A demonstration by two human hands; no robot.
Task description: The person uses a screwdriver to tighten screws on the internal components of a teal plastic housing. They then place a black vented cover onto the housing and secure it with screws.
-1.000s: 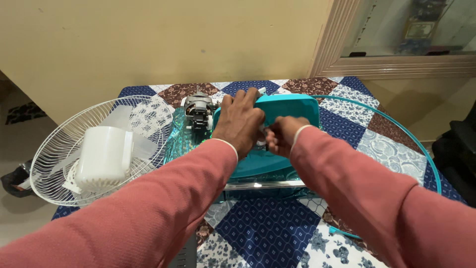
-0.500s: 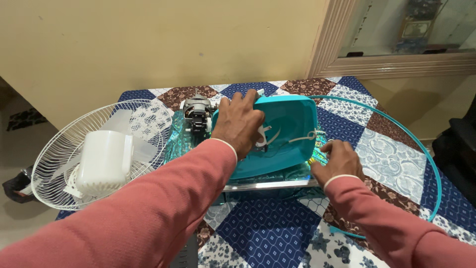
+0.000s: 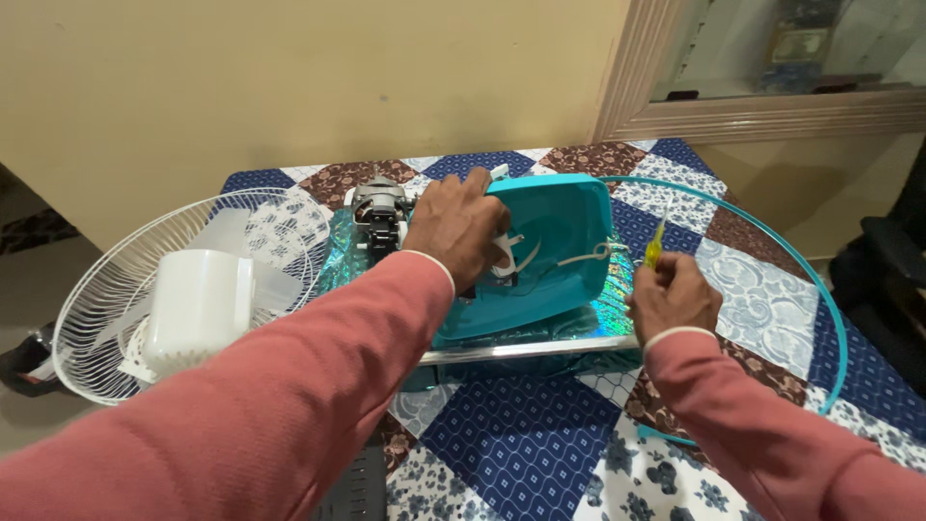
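Under the left hand sits one teal plastic fan housing, its hollow side turned up toward the camera; the fingers curl over the housing's upper left rim and grip it, so the shell lies directly beneath and to the right of them. Just beyond those fingers, touching the housing's left end, is one grey fan motor with its metal core exposed. Inside the housing, right beside the left thumb, two pale wires trail across the teal floor toward the right edge. The right hand hovers off the housing's right side, apart from it, its fingers clenched around one small yellow-handled screwdriver that pokes upward from the fist. Below both hands the housing rests on a shiny, iridescent sheet, with a metal bar along its near edge. Far to the left of the left fingers lies one white wire fan guard, and in it stands one white plastic motor cover over a translucent fan blade. One teal guard ring arcs round the right hand on its far side. All of it lies on a tabletop covered by a patchwork cloth of blue, brown and white diamonds.
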